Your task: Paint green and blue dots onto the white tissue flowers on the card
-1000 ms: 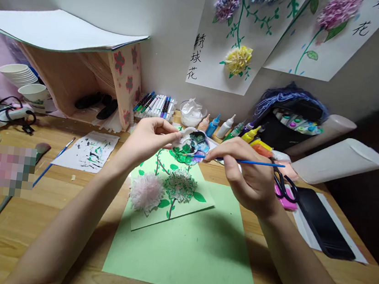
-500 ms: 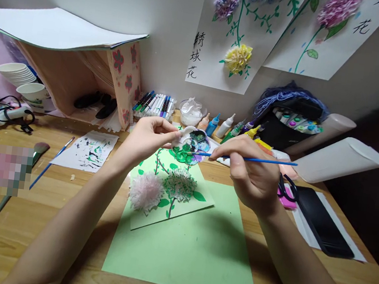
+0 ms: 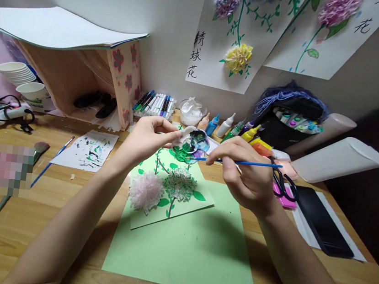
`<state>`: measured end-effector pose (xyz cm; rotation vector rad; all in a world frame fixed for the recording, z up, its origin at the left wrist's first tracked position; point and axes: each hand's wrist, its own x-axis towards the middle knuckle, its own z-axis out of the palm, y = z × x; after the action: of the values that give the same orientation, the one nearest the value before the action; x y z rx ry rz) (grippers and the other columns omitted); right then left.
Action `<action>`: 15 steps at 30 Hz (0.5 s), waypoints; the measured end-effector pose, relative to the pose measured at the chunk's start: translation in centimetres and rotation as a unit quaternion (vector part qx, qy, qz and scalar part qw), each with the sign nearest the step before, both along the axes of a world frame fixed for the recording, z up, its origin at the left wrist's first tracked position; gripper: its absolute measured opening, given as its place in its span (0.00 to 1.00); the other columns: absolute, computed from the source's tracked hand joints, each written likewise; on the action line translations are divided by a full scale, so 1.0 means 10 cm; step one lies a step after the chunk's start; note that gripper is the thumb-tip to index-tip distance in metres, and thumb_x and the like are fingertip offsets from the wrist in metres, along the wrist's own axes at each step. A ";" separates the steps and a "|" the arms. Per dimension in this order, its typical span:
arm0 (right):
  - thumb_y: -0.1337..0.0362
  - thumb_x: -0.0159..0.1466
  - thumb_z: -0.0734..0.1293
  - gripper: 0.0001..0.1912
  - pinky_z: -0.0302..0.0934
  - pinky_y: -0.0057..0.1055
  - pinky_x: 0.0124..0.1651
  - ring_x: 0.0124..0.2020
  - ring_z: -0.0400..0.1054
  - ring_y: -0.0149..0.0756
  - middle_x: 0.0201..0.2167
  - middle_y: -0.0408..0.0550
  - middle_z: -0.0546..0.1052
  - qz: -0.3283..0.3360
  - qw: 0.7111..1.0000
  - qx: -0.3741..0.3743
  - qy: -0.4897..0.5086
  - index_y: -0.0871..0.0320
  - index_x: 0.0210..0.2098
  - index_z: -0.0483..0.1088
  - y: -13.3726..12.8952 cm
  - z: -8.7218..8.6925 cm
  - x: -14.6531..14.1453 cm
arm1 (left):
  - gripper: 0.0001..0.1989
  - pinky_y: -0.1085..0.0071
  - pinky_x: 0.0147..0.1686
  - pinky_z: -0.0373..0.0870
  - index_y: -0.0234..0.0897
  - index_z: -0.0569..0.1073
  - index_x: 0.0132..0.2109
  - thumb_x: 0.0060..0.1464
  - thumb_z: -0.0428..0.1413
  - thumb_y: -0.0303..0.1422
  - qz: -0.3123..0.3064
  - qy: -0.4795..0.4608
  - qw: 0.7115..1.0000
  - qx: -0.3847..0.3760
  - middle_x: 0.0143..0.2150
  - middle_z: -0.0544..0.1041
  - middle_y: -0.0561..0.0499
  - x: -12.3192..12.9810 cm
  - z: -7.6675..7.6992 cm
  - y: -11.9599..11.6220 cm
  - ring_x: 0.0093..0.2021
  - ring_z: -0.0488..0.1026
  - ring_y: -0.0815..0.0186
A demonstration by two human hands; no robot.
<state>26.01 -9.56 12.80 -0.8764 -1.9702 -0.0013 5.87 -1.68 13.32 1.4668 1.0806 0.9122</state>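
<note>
My left hand [image 3: 151, 139] pinches the edge of a small round paint palette [image 3: 204, 140], tilted toward me, with green, dark and purple paint in its wells. In my right hand [image 3: 245, 176] is a thin blue paintbrush [image 3: 251, 163], held nearly level, its tip at the palette's lower green well. Below the palette lies a white card [image 3: 181, 211] with painted green leaves and dark stems. On it sit a fluffy pale pink flower [image 3: 146, 192] and a white flower with green-tipped petals [image 3: 180, 184]. The card rests on a light green sheet [image 3: 182, 256].
Paint bottles [image 3: 226, 126], a bowl of white foam [image 3: 192, 111] and markers [image 3: 155, 104] line the back. At left lie a paint-stained paper [image 3: 88, 150] and a second brush [image 3: 50, 164]. Scissors [image 3: 286, 184] and a black phone [image 3: 321, 220] are at right.
My right hand has shifted slightly left and down. The brush tip has moved from the palette's middle to its lower edge. My left hand and the palette stay nearly in place.
</note>
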 end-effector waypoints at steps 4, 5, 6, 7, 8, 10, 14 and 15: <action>0.74 0.64 0.58 0.13 0.65 0.34 0.36 0.30 0.69 0.35 0.26 0.44 0.77 -0.008 1.000 0.018 0.020 0.55 0.31 0.71 0.00 0.01 -0.01 | 0.11 0.72 0.34 0.76 0.32 0.77 0.32 0.45 0.68 0.35 0.005 0.003 1.000 0.000 0.31 0.80 0.47 0.01 0.00 -0.01 0.34 0.78 0.66; 0.74 0.64 0.58 0.13 0.65 0.33 0.35 0.30 0.69 0.35 0.26 0.45 0.77 -0.001 1.000 0.017 0.016 0.55 0.31 0.71 0.00 0.01 0.00 | 0.11 0.72 0.34 0.76 0.32 0.77 0.32 0.45 0.67 0.35 0.005 0.004 1.000 -0.001 0.31 0.80 0.47 0.01 -0.01 -0.01 0.34 0.78 0.66; 0.74 0.64 0.59 0.12 0.65 0.33 0.35 0.30 0.69 0.35 0.26 0.45 0.77 0.005 1.000 0.017 0.008 0.56 0.31 0.72 0.00 0.01 0.00 | 0.11 0.72 0.34 0.76 0.33 0.77 0.32 0.45 0.67 0.35 0.004 0.005 1.000 -0.001 0.31 0.80 0.47 0.01 -0.01 0.00 0.34 0.78 0.66; 0.74 0.63 0.59 0.12 0.65 0.33 0.34 0.30 0.69 0.35 0.26 0.45 0.77 0.010 1.000 0.018 -0.005 0.56 0.32 0.72 0.00 0.01 0.00 | 0.11 0.72 0.34 0.76 0.33 0.77 0.32 0.45 0.67 0.35 0.003 0.005 1.000 0.000 0.32 0.80 0.47 0.01 -0.01 0.00 0.34 0.78 0.66; 0.74 0.63 0.59 0.11 0.65 0.33 0.33 0.30 0.69 0.35 0.26 0.45 0.77 0.012 1.000 0.022 -0.018 0.56 0.32 0.72 0.00 0.01 0.00 | 0.11 0.72 0.34 0.76 0.33 0.77 0.32 0.45 0.68 0.36 0.001 0.005 1.000 0.002 0.32 0.80 0.47 0.01 -0.01 0.00 0.34 0.78 0.66; 0.74 0.62 0.60 0.11 0.65 0.33 0.33 0.30 0.69 0.35 0.26 0.45 0.77 0.004 0.999 0.036 -0.027 0.56 0.32 0.72 -0.01 0.02 0.01 | 0.12 0.71 0.35 0.76 0.33 0.77 0.32 0.45 0.68 0.36 -0.004 0.005 1.000 0.003 0.32 0.80 0.47 0.01 -0.02 0.00 0.35 0.78 0.66; 0.75 0.62 0.59 0.13 0.65 0.33 0.33 0.29 0.68 0.35 0.25 0.44 0.77 -0.013 0.999 0.049 -0.013 0.55 0.31 0.72 -0.02 0.02 0.01 | 0.12 0.70 0.36 0.76 0.33 0.76 0.32 0.45 0.68 0.37 -0.005 0.008 1.000 -0.002 0.31 0.80 0.47 0.01 -0.02 0.00 0.34 0.78 0.66; 0.75 0.61 0.59 0.13 0.65 0.33 0.33 0.29 0.68 0.35 0.25 0.44 0.77 -0.008 0.999 0.047 -0.018 0.55 0.32 0.72 -0.02 0.02 0.01 | 0.12 0.70 0.36 0.76 0.33 0.76 0.32 0.45 0.68 0.37 -0.005 0.008 1.000 -0.004 0.31 0.80 0.47 0.01 -0.02 0.00 0.34 0.78 0.66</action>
<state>26.13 -9.73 13.01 -0.8365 -1.9796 -0.1191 5.99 -1.72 13.12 1.4746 1.0861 0.8894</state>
